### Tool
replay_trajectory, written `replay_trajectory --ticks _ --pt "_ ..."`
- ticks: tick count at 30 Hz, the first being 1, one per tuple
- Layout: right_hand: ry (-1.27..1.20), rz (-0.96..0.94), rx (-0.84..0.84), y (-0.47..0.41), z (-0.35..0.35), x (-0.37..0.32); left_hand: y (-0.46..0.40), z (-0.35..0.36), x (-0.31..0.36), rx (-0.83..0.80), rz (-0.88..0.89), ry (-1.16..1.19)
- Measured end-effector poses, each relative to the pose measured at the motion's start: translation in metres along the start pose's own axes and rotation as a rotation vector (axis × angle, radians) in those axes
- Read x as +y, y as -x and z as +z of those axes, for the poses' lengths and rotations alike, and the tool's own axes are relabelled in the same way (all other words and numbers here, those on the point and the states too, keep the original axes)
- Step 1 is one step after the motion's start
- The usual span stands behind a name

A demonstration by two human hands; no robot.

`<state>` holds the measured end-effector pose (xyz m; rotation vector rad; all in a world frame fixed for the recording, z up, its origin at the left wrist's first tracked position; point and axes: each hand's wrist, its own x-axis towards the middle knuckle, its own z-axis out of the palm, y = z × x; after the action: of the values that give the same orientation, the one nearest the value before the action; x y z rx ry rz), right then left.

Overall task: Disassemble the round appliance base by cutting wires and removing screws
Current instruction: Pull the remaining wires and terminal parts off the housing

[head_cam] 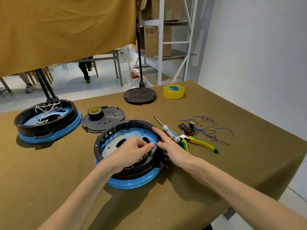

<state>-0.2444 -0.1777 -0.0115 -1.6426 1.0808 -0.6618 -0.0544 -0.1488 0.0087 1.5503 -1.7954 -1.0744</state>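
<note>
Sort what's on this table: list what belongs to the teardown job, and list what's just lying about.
Job in hand:
near round base, gripped inside the rim by the left hand, right hand resting on its rim
screwdriver
yellow-green cutters
cut blue wires and switches
second base with white wires

Lying about:
yellow tape roll
black tape roll
two black round covers

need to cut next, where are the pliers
Head view, right of the near base: the yellow-green pliers lie beside the screwdriver.

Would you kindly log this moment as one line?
left hand: pinches part at near base rim | right hand: rests on rim, forefinger straight | screwdriver, pliers: on table
</note>
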Motion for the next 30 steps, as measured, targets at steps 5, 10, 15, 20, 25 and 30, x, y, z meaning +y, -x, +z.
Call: replay_trajectory --ticks 5,10,15,20,25,30 --pt "-0.015 0.001 -0.004 0.0011 0.0003 0.0009 0.0035 -0.0003 0.0028 -0.001 0.055 -0.038" --pt "-0.102 0.045 0.013 0.0012 -0.0002 0.0011 0.0032 0.0011 0.0013 0.020 0.076 -0.093" --pt "-0.157 0.078 0.018 -0.0009 -0.0023 -0.0001 0.0032 -0.0012 0.0014 0.008 0.087 -0.066" --pt "-0.174 0.093 0.022 0.0003 -0.0029 -0.0015 0.0034 0.0006 0.0006 0.009 0.068 -0.049" --pt "-0.172 0.099 0.027 0.0035 -0.0031 -0.0024 -0.0020 0.0025 -0.0016 0.036 -0.027 -0.088" --pt "-0.165 0.100 0.030 0.0034 -0.0022 -0.0033 -0.0003 0.0024 -0.0009 0.028 0.003 -0.064"
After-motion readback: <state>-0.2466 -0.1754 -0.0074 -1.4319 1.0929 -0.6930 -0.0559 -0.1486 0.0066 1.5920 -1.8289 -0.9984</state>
